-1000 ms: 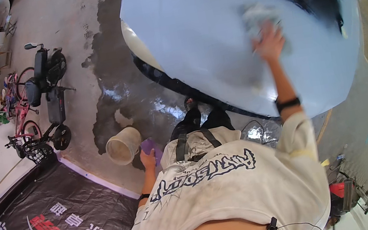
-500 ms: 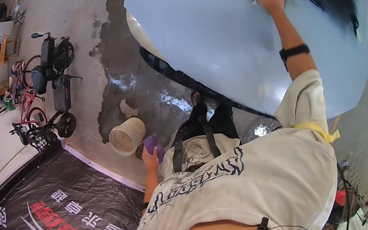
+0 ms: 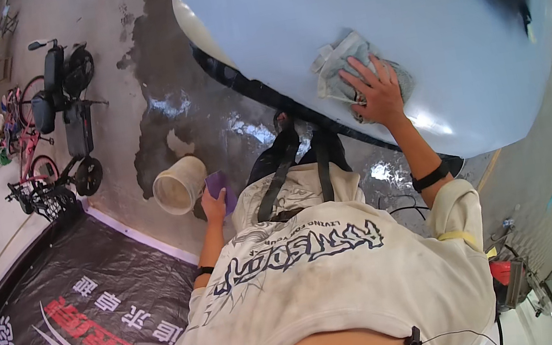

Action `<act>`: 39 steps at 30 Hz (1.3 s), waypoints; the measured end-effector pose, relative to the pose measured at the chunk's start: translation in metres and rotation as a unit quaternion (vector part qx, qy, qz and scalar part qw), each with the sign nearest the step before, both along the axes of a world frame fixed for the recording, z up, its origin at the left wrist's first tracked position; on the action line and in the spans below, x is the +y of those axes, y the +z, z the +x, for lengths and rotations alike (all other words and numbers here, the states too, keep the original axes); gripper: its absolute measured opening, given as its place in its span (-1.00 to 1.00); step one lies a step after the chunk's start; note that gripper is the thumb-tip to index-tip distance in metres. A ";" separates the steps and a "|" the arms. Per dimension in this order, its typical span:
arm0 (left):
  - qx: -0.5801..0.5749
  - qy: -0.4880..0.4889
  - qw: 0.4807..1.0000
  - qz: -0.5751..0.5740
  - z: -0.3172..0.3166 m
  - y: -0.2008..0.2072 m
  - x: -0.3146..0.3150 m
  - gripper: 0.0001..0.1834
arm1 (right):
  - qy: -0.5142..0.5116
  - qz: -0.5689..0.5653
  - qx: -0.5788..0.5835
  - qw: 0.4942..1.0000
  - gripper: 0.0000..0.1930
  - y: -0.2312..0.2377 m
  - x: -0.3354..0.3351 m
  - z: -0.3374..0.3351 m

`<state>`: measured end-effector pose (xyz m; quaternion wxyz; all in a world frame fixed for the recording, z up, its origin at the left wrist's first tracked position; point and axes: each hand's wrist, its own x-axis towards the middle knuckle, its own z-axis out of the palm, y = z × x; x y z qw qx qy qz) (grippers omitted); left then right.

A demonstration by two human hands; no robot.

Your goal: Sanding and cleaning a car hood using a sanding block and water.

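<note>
Spread flat, the fingers of my right hand (image 3: 376, 88) press a grey-green cloth (image 3: 346, 68) onto a car's pale bluish-white hood (image 3: 264, 19). The cloth is crumpled, its left part bunched beyond the fingertips. Lower left, my left hand (image 3: 214, 204) is closed on a flat purple pad (image 3: 217, 189), held upright by its lower end. Just left of that pad stands a whitish plastic bucket (image 3: 180, 186) on the wet floor; I cannot make out clearly what is inside it.
Dark wet patches (image 3: 161, 67) cover the floor beside the car. A black electric scooter (image 3: 67, 98) and a pink bicycle (image 3: 27, 142) stand at the left. A black printed banner (image 3: 77, 303) fills the lower left. Black cable (image 3: 408, 208) lies near my right side.
My right hand has drawn the cloth from the hood's far side toward me and to the left. My left hand still holds the purple pad, barely moved.
</note>
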<state>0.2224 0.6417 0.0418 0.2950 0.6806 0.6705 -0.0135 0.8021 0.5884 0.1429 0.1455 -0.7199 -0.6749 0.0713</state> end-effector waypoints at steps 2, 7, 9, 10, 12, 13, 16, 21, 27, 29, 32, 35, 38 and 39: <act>-0.029 0.031 0.999 -0.028 0.003 0.018 -0.012 -0.50 | -0.096 0.020 -0.025 0.995 -0.12 -0.006 -0.001 -0.023; -0.031 0.034 0.999 -0.007 -0.017 0.042 -0.028 -0.51 | -0.106 -0.031 -0.021 0.994 -0.14 -0.040 0.062 -0.116; -0.025 0.029 0.999 0.002 -0.043 0.029 -0.022 -0.53 | -0.071 -0.029 -0.037 0.996 -0.20 -0.050 0.107 -0.145; -0.022 0.014 1.000 -0.008 -0.048 0.027 -0.014 -0.53 | -0.067 -0.020 -0.055 0.996 -0.23 -0.059 0.118 -0.153; 0.020 -0.018 0.999 0.038 -0.052 0.027 0.013 -0.50 | -0.078 0.034 -0.018 0.996 -0.24 -0.070 0.111 -0.155; 0.021 -0.036 0.999 0.031 -0.039 0.028 0.026 -0.50 | -0.075 0.099 0.003 0.992 -0.26 -0.072 0.103 -0.151; 0.046 -0.107 0.993 -0.018 -0.009 0.039 0.063 -0.50 | -0.160 0.016 0.012 0.987 -0.22 -0.042 0.025 -0.121; 0.001 -0.218 0.976 -0.007 0.035 0.036 0.117 -0.60 | -0.365 0.158 -0.083 0.914 -0.29 -0.059 -0.157 -0.013; -0.084 -0.252 0.964 -0.002 0.105 0.024 0.131 -0.62 | -0.768 0.171 -0.017 0.617 -0.22 -0.097 -0.269 0.100; -0.130 -0.263 0.956 -0.024 0.127 0.013 0.129 -0.64 | -0.794 0.121 -0.121 0.583 -0.16 -0.111 -0.257 0.097; -0.051 -0.343 0.938 0.008 0.127 -0.002 0.136 -0.64 | -0.794 0.164 -0.062 0.582 -0.23 -0.100 -0.167 0.024; -0.080 -0.302 0.948 -0.058 0.136 -0.019 0.140 -0.63 | -0.742 0.159 -0.061 0.649 -0.22 -0.072 -0.152 0.001; -0.050 -0.350 0.935 -0.031 0.129 -0.023 0.157 -0.64 | -0.723 0.173 -0.008 0.669 -0.19 -0.059 -0.170 0.031; -0.051 -0.317 0.944 -0.068 0.133 -0.019 0.150 -0.64 | -0.728 0.173 -0.009 0.664 -0.19 -0.062 -0.185 0.051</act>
